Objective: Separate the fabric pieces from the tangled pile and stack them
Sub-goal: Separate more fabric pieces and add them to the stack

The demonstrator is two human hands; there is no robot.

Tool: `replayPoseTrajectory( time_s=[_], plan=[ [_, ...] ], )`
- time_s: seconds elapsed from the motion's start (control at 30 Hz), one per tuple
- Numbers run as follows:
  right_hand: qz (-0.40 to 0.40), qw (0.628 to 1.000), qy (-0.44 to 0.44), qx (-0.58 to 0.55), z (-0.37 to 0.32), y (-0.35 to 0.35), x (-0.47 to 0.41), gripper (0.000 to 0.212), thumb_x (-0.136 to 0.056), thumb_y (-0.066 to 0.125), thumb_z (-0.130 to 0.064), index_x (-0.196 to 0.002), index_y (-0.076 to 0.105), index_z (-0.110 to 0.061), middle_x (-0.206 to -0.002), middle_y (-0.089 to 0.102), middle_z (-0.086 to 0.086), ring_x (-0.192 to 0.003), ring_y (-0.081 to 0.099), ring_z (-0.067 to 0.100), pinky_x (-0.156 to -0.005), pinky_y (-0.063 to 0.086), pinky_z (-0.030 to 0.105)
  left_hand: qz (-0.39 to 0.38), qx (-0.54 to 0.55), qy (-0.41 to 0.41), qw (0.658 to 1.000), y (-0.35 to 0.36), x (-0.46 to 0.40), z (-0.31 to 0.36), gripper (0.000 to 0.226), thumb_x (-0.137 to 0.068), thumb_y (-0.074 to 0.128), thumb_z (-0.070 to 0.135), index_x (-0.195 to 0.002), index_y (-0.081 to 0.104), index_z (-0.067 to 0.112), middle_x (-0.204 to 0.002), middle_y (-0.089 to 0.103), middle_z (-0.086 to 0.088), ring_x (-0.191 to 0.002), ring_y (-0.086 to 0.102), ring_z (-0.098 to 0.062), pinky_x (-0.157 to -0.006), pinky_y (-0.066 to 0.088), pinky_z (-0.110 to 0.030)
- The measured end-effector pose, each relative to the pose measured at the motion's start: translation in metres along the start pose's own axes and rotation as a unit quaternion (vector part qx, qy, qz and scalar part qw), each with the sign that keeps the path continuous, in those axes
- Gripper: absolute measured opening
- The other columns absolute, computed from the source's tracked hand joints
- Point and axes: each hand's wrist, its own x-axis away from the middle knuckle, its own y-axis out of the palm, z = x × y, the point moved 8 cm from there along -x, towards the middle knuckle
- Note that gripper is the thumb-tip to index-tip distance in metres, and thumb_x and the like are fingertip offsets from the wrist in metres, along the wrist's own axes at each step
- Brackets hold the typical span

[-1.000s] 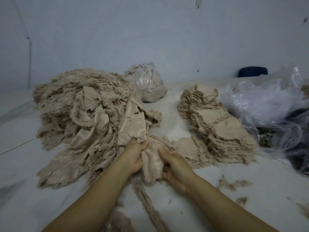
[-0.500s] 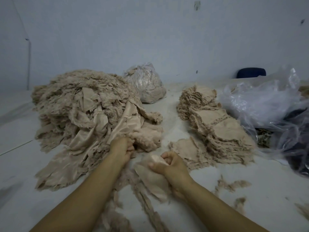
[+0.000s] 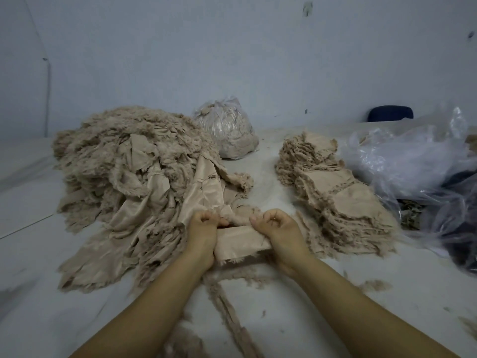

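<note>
White surface is carrying a big tangled pile and seemingly smaller stack, while left hand and right hand fingers are pinching one fabric piece.

A pale table bears a tangled pile, a stack, plastic bags and frayed scraps

head cam | looks forward and down | close over table | wall behind
</note>
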Motion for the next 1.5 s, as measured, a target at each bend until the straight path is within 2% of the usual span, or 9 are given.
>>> replayPoseTrajectory(
  time_s=[0.17, 0.33, 0.53, 0.67, 0.9, 1.07, 1.27, 1.43, 1.5],
  plan=[
    [0.042, 0.979, -0.045, 0.195, -0.035, -0.043, -0.028, 0.02, -0.079, 0.076, -0.009, -0.069, 0.059, -0.015, -0.061, 0.058, 0.0, -0.058, 0.054, 0.017, -0.056, 0.046, 0.028, -0.018, -0.067, -0.049, 0.996, -0.011, -0.005, -0.012, 0.023, -0.095, 0.04, 0.0, -0.076, 0.051, 0.008, -0.06, 0.052, -0.006, -0.04, 0.039, -0.011, -0.035, 0.035, -0.019],
    [0.098, 0.816, -0.109, 0.56, -0.052, -0.063, -0.04, 0.006, -0.086, 0.064, -0.011, -0.087, 0.064, -0.017, -0.104, 0.063, 0.008, -0.103, 0.057, 0.026, -0.088, 0.044, 0.032, -0.108, -0.038, -0.196, 0.974, -0.005, 0.004, -0.03, 0.032, -0.094, 0.053, 0.041, -0.09, 0.054, 0.01, -0.074, 0.054, -0.011, -0.059, 0.052, -0.02, -0.042, 0.049, -0.024],
    [-0.049, 0.955, 0.115, 0.27, 0.012, -0.002, -0.008, 0.035, -0.095, 0.057, -0.036, -0.084, 0.065, -0.004, -0.071, 0.068, 0.01, -0.058, 0.065, 0.02, -0.066, 0.058, 0.037, -0.14, 0.087, -0.145, 0.976, 0.009, 0.002, -0.023, 0.013, -0.096, 0.047, 0.007, -0.09, 0.058, 0.007, -0.08, 0.066, -0.009, -0.072, 0.063, -0.02, -0.055, 0.055, -0.031],
    [-0.085, 0.947, 0.307, 0.038, 0.053, 0.031, 0.014, 0.056, -0.09, 0.052, -0.056, -0.105, 0.059, -0.002, -0.09, 0.066, 0.021, -0.066, 0.068, 0.026, -0.055, 0.058, 0.031, -0.242, 0.215, -0.135, 0.936, 0.017, 0.016, -0.017, 0.024, -0.098, 0.039, 0.003, -0.105, 0.061, -0.001, -0.098, 0.072, -0.018, -0.086, 0.07, -0.026, -0.066, 0.059, -0.033],
    [0.038, 0.987, 0.134, -0.079, 0.048, 0.036, 0.003, 0.018, -0.091, 0.06, -0.003, -0.106, 0.065, 0.004, -0.095, 0.072, 0.021, -0.09, 0.069, 0.035, -0.079, 0.058, 0.043, -0.224, 0.13, -0.203, 0.944, 0.008, 0.015, -0.026, 0.031, -0.087, 0.06, 0.034, -0.093, 0.071, 0.004, -0.09, 0.072, -0.016, -0.08, 0.068, -0.027, -0.072, 0.058, -0.039],
    [0.01, 0.991, 0.095, -0.089, 0.045, 0.037, 0.012, 0.018, -0.092, 0.054, 0.005, -0.103, 0.066, -0.002, -0.098, 0.072, 0.017, -0.089, 0.07, 0.029, -0.082, 0.057, 0.04, -0.073, 0.188, -0.12, 0.972, -0.004, -0.015, -0.012, 0.022, -0.091, 0.042, -0.012, -0.104, 0.056, 0.0, -0.083, 0.064, -0.017, -0.065, 0.065, -0.023, -0.051, 0.055, -0.026],
    [-0.042, 0.997, 0.056, -0.01, 0.036, 0.024, 0.013, 0.022, -0.093, 0.051, 0.005, -0.105, 0.066, -0.005, -0.097, 0.074, 0.012, -0.094, 0.07, 0.029, -0.089, 0.055, 0.04, 0.01, 0.198, -0.095, 0.976, -0.034, -0.027, -0.002, 0.027, -0.094, 0.04, -0.01, -0.117, 0.053, -0.012, -0.06, 0.058, 0.0, -0.054, 0.057, -0.006, -0.043, 0.045, -0.012],
    [-0.061, 0.974, 0.098, -0.196, 0.034, 0.032, 0.006, 0.015, -0.094, 0.054, -0.011, -0.099, 0.066, -0.005, -0.1, 0.073, 0.014, -0.091, 0.071, 0.024, -0.076, 0.057, 0.037, -0.15, 0.125, -0.22, 0.956, -0.003, 0.002, -0.018, 0.05, -0.088, 0.049, 0.06, -0.07, 0.061, 0.015, -0.051, 0.057, -0.002, -0.034, 0.046, -0.014, -0.035, 0.033, -0.016],
    [-0.054, 0.965, 0.121, -0.225, 0.035, 0.033, 0.004, 0.022, -0.091, 0.056, -0.017, -0.105, 0.065, -0.003, -0.104, 0.072, 0.015, -0.096, 0.07, 0.026, -0.081, 0.056, 0.039, -0.23, 0.008, -0.193, 0.954, 0.006, 0.012, -0.021, 0.035, -0.083, 0.06, 0.048, -0.07, 0.053, 0.017, -0.048, 0.041, 0.002, -0.031, 0.029, -0.005, -0.032, 0.018, -0.01]
  ],
)
